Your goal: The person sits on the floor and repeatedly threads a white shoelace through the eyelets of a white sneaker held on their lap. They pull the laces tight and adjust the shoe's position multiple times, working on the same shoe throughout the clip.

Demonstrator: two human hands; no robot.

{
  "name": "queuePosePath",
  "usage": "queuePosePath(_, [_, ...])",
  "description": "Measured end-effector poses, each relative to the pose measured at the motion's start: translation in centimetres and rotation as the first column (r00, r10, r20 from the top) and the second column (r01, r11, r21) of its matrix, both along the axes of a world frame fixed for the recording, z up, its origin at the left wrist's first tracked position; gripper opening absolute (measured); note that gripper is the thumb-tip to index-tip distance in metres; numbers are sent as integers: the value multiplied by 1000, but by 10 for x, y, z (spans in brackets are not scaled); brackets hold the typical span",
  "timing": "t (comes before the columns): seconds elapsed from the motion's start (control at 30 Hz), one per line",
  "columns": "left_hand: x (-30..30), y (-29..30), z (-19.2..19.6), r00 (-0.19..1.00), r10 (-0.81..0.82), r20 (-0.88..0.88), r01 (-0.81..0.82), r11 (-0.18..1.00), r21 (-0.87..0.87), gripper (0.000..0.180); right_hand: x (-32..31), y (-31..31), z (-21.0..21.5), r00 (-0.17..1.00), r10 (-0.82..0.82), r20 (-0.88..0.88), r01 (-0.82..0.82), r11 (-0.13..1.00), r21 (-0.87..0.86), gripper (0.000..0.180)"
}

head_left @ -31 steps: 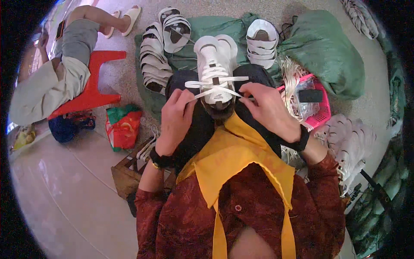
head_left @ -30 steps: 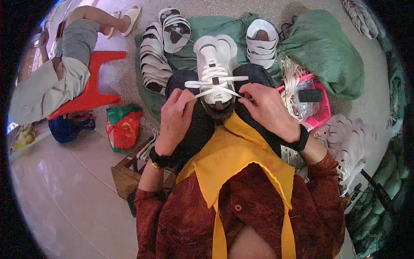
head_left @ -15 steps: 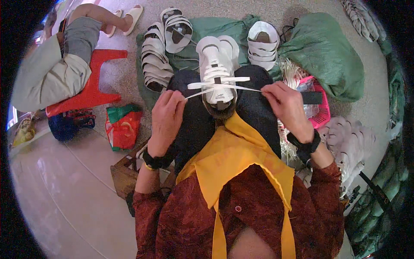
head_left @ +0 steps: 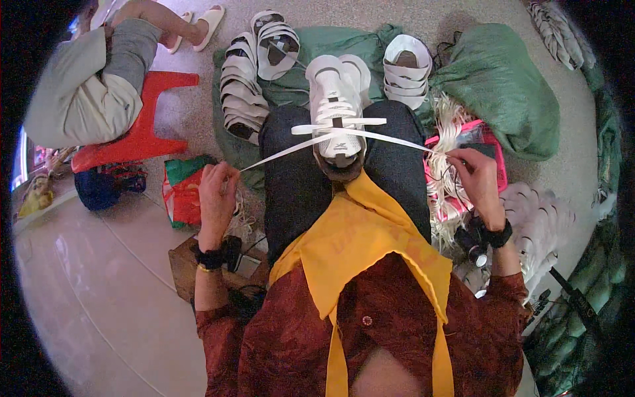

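A white sneaker upper [head_left: 325, 89] lies between my knees, its heel end toward me and its toe pointing away. A flat white shoelace [head_left: 281, 153] runs through its eyelets. Two short lace parts stick out sideways across the tongue. Out to the left, my left hand [head_left: 218, 198] pinches one lace end between thumb and fingers. My right hand [head_left: 477, 185] pinches the other end, out to the right above a bunch of loose white laces [head_left: 444, 173]. Both lengths are stretched straight and cross over the heel part of the upper. Another white piece shows partly behind the toe.
Stacked white uppers [head_left: 239, 86] lie on a green sheet [head_left: 324, 41] ahead, with another stack [head_left: 406, 69] to the right. A green sack [head_left: 506, 86] and a pink basket [head_left: 501, 165] stand at right. At left, a person sits on a red stool [head_left: 149, 122].
Both hands have moved apart and slightly toward me, left hand to the left and right hand to the right. The lace lengths between them and the upper are now longer.
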State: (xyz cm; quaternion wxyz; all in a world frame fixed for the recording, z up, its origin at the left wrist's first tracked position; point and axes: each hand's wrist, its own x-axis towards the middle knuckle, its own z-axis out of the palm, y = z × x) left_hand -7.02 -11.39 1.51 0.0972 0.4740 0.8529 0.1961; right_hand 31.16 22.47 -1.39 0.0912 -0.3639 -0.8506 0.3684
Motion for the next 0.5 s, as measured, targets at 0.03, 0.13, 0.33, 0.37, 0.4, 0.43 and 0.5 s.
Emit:
queuePosePath(0.03, [-2,-4,1,1000,-15,10,15,1000,13,8,0,0,0,1000,15,5,-15,1000,4,14])
queuePosePath(0.13, [1,-7,9,999,-22,36,24,999,-29,7,1,1,-2,998,53,29,-53,999,11,14])
queuePosePath(0.33, [5,-2,15,998,-63,-20,62,996,-57,7,3,10,-7,981,124,148,-105,986,-129,12])
queuePosePath(0.37, [8,1,22,999,-45,0,45,997,-69,7,-3,13,1,973,149,173,-110,970,-219,12])
queuePosePath(0.4, [10,10,30,999,-49,18,50,996,-74,7,-9,16,6,965,172,196,-107,947,-303,13])
queuePosePath(0.43, [10,21,38,998,-53,36,56,995,-80,7,-15,21,7,971,188,149,-116,912,-394,14])
queuePosePath(0.5, [3,40,47,992,-53,114,61,996,-69,8,-31,33,7,978,201,48,-140,817,-559,16])
